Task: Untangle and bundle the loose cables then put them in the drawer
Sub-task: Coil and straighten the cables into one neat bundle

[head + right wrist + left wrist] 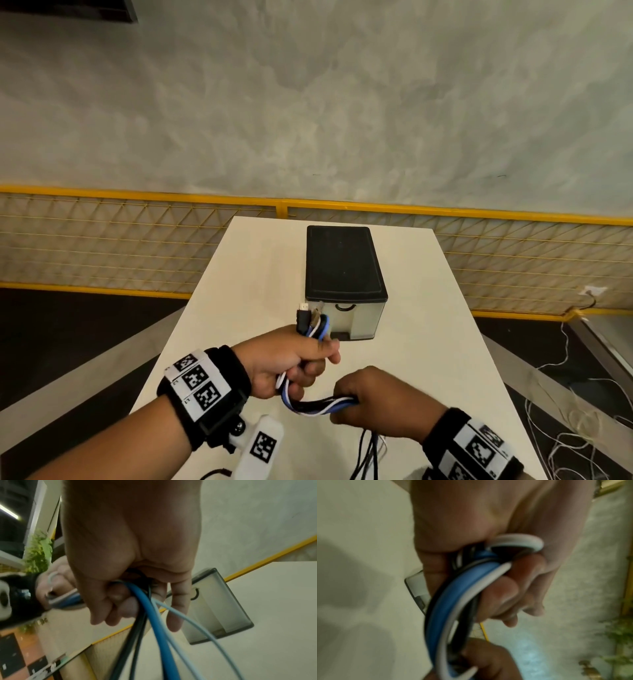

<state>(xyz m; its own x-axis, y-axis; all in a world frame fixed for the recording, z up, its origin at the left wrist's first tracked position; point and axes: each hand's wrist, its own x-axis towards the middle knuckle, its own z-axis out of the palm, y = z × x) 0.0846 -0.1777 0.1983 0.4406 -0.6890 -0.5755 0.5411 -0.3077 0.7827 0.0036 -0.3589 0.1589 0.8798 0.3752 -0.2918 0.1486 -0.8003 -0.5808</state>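
Observation:
A bundle of blue, white and black cables (317, 406) runs between my two hands above the near part of the white table (246, 274). My left hand (294, 363) grips one end in a fist, and the plug ends (308, 317) stick up out of it. Just to the right and lower, my right hand (373, 401) grips the same cables (157, 628), whose loose lengths hang down toward me. In the left wrist view the cables (441, 608) curve out of my curled fingers. A small drawer unit (344, 274) with a black top stands behind my hands, its drawer closed.
A yellow mesh fence (137, 240) runs behind the table, with a grey floor beyond it. Thin white wires (565, 428) lie tangled on the dark floor at the right. Bare tabletop lies left and right of the drawer unit.

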